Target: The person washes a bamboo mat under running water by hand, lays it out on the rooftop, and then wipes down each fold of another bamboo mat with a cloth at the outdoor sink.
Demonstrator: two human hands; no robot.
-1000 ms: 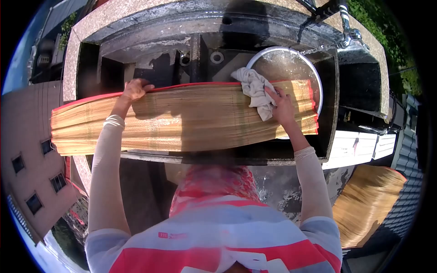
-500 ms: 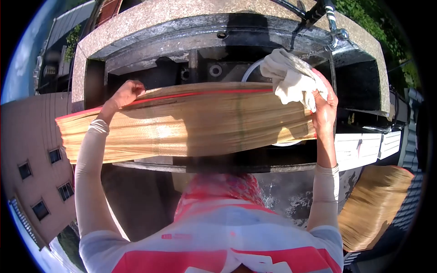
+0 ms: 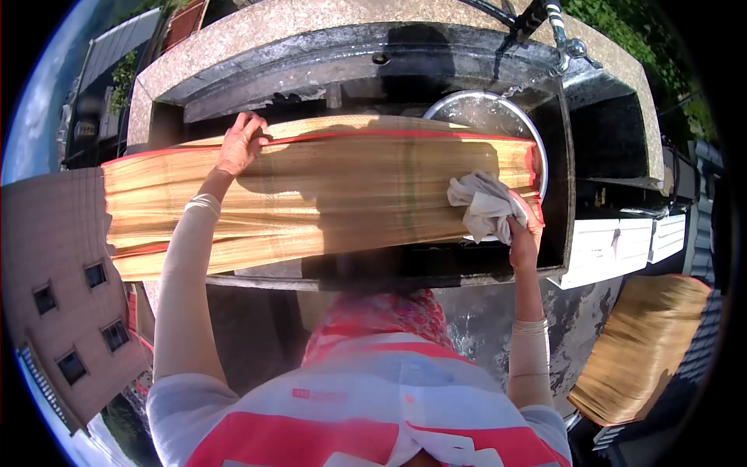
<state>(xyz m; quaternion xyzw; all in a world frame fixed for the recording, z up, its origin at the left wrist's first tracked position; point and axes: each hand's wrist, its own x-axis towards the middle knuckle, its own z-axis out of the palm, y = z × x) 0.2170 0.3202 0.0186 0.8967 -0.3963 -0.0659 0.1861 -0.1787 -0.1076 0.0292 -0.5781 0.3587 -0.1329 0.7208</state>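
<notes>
A long straw-coloured mat [image 3: 358, 187] with red edging lies folded across the dark stone sink, and a second layer shows behind its upper red edge. My left hand [image 3: 242, 143] grips the mat's upper edge, left of the middle, with fingers curled over it. A crumpled white cloth [image 3: 484, 204] is in my right hand [image 3: 527, 233], near the mat's right end and its lower side. Behind the mat's right end stands a round metal basin [image 3: 542, 132], partly covered by the mat, with water in it.
A tap [image 3: 574, 48] runs water at the sink's upper right. The stone sink rim [image 3: 233, 35] curves around the back. Another straw mat [image 3: 642, 350] lies at the lower right, below white boxes [image 3: 603, 249].
The cloth was lifted to the right, then came down to the mat's lower right. My left hand moved left, then back right and up. The mat shifted, uncovering a layer behind its upper edge.
</notes>
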